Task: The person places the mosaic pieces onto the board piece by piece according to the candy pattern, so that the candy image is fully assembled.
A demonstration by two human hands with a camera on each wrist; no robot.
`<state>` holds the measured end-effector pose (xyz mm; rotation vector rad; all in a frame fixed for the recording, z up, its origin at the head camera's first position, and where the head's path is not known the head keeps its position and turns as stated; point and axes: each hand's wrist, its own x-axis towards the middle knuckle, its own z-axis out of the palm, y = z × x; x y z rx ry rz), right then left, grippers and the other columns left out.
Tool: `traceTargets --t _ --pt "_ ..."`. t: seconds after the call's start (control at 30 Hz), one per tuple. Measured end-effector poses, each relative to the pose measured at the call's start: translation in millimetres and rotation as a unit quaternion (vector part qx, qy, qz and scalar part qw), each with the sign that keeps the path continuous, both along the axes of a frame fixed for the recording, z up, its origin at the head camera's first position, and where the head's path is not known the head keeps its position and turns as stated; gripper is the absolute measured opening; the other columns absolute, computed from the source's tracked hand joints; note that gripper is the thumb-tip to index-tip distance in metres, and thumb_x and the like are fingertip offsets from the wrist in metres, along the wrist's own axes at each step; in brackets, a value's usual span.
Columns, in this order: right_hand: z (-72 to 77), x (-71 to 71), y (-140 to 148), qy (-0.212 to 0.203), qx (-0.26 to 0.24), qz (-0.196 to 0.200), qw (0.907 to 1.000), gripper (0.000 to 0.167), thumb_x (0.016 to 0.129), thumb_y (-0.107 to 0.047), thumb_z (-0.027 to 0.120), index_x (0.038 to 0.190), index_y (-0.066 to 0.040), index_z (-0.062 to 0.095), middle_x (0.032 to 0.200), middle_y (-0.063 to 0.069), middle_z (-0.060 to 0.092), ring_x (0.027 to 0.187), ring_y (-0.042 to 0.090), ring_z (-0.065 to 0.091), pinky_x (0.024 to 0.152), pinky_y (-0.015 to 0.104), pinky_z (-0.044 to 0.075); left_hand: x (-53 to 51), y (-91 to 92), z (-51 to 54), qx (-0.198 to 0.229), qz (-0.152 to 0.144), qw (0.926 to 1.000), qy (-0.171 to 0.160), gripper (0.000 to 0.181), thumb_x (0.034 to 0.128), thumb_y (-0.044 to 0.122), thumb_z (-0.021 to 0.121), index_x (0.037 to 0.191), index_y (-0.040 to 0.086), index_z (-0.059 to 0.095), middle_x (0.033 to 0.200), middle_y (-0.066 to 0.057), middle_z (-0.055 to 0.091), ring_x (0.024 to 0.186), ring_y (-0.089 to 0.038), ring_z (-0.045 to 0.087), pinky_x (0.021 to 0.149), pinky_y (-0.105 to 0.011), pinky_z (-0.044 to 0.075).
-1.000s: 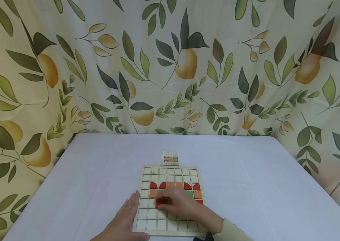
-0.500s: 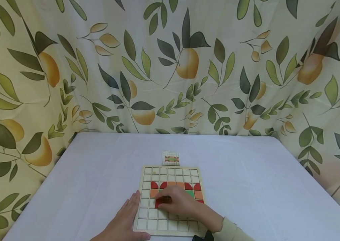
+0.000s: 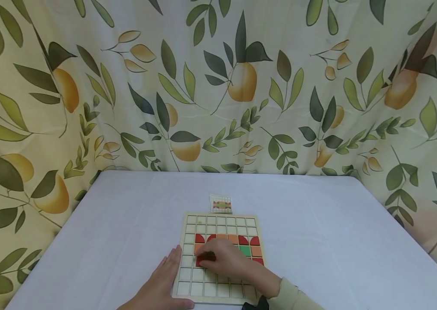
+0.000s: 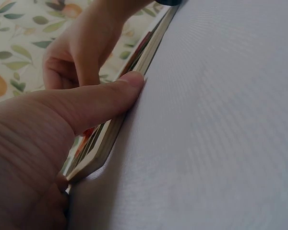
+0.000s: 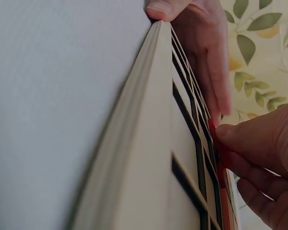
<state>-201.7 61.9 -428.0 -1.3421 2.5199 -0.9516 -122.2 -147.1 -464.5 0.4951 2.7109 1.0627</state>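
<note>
A wooden grid board lies flat on the white table. My right hand is over its middle left, thumb and fingers pinching a red tile at the grid; the right wrist view shows the fingertips on it, low against the board. Red quarter-round tiles, orange tiles and a green tile sit in the grid, some covered by that hand. My left hand rests along the board's left edge with fingers straight; its thumb touches the front edge near the corner.
Just beyond the board's far edge lies a small pattern card with a coloured design. White cloth covers the table. A leaf-and-fruit curtain hangs behind and at both sides.
My right hand has shifted slightly left with the red tile, uncovering more of the green tile on its right. The left hand stays at the board's edge.
</note>
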Motion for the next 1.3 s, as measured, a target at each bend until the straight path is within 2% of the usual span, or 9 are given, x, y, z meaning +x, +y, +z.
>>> traceTargets --t 0.13,0.33,0.7,0.97,1.13,1.2,1.3 --pt "-1.3 -0.2 -1 0.001 0.002 -0.004 1.0000 0.015 0.084 -0.012 0.068 0.099 -0.012 0.070 0.093 -0.012 0.064 0.082 -0.003 0.053 0.072 0.013 0.046 0.3 0.5 -0.2 -0.001 0.000 1.0000 -0.004 0.123 0.0629 0.069 0.064 0.147 0.005 0.002 0.153 -0.008 0.007 0.138 -0.026 0.003 0.098 -0.009 -0.013" --pt "-4.0 -3.0 -3 0.006 -0.005 0.003 1.0000 0.013 0.085 -0.014 0.067 0.097 -0.013 0.070 0.090 -0.013 0.064 0.078 -0.002 0.052 0.069 0.013 0.046 0.8 -0.2 0.8 -0.005 -0.004 1.0000 0.002 0.123 0.0637 0.068 0.065 0.147 0.002 0.003 0.153 -0.010 0.006 0.138 -0.027 0.003 0.094 -0.004 -0.014" --pt "-4.5 -4.6 -6 0.012 0.009 0.003 0.9999 0.017 0.084 -0.012 0.067 0.100 -0.014 0.070 0.095 -0.013 0.064 0.085 -0.003 0.054 0.074 0.014 0.046 0.4 -1.0 0.3 -0.011 -0.013 0.9998 0.013 0.121 0.0652 0.069 0.063 0.146 0.000 0.004 0.152 -0.011 0.006 0.138 -0.028 0.003 0.095 -0.005 -0.014" --pt "-4.6 -4.3 -6 0.023 0.003 0.012 0.9997 0.017 0.084 -0.010 0.068 0.100 -0.013 0.070 0.094 -0.011 0.065 0.086 -0.003 0.055 0.074 0.014 0.045 2.0 -0.3 2.6 0.000 -0.002 1.0000 -0.009 0.122 0.0641 0.068 0.065 0.147 0.004 0.003 0.153 -0.008 0.005 0.138 -0.026 0.001 0.105 -0.019 -0.009" --pt "-4.0 -4.7 -4 0.016 -0.001 0.008 0.9998 0.018 0.083 -0.009 0.067 0.101 -0.012 0.070 0.096 -0.011 0.064 0.087 -0.002 0.055 0.075 0.015 0.046 1.4 -0.5 2.3 -0.003 -0.007 1.0000 0.001 0.122 0.0647 0.067 0.065 0.147 0.002 0.003 0.153 -0.009 0.005 0.138 -0.027 0.002 0.098 -0.009 -0.013" --pt "-3.8 -5.3 -3 0.004 -0.016 0.007 0.9998 0.018 0.083 -0.007 0.068 0.100 -0.010 0.070 0.096 -0.009 0.065 0.088 0.000 0.055 0.076 0.017 0.047 1.3 -0.7 2.1 -0.003 -0.008 0.9999 0.007 0.122 0.0645 0.067 0.065 0.147 0.001 0.004 0.153 -0.010 0.006 0.138 -0.028 0.003 0.095 -0.005 -0.014" --pt "-3.4 -5.6 4 0.009 -0.038 0.003 0.9992 0.018 0.081 -0.004 0.069 0.099 -0.009 0.070 0.094 -0.006 0.066 0.088 0.004 0.058 0.076 0.019 0.048 1.3 -0.7 1.6 0.001 -0.010 0.9998 0.015 0.122 0.0643 0.067 0.066 0.146 -0.002 0.006 0.152 -0.013 0.008 0.138 -0.030 0.005 0.094 -0.004 -0.014"
